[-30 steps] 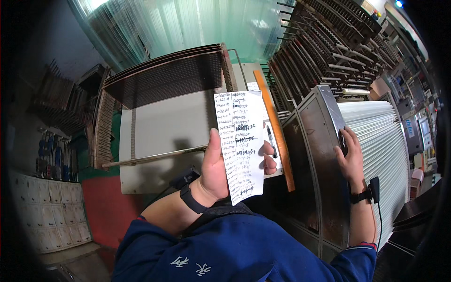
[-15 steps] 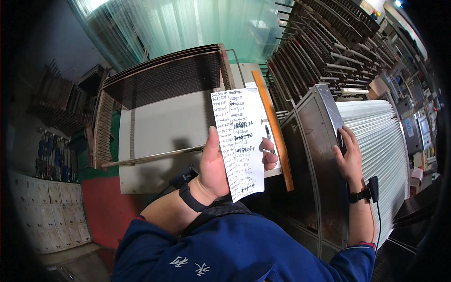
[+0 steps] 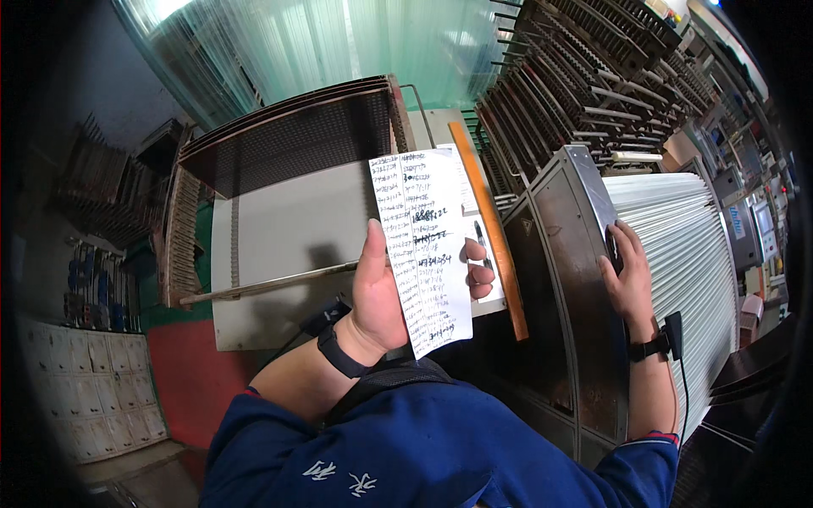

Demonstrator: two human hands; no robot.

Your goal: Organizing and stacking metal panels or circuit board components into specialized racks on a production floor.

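My left hand [image 3: 379, 296] holds a long white paper list [image 3: 432, 254] covered with handwritten lines, several of them crossed out. The thumb lies along the paper's left edge, while the fingertips curl around its right edge. Out to the right, my right hand [image 3: 628, 275] rests on the top edge of a dark metal cabinet [image 3: 550, 271], fingers spread and holding nothing. Beside that hand, a row of white pleated sheets or panels [image 3: 677, 254] stands packed together. Behind the list, a pen [image 3: 481, 239] lies on other white papers.
A pale table [image 3: 292, 245] carries a brown slotted rack [image 3: 288, 144] and a thin rod [image 3: 271, 284]. An orange strip [image 3: 487, 229] runs along its right side. Dark metal racks [image 3: 584, 85] stack up at the far right. White lockers [image 3: 89, 381] stand at the left.
The list and my left hand have shifted slightly left in the view. My right hand stays in place on the cabinet edge.
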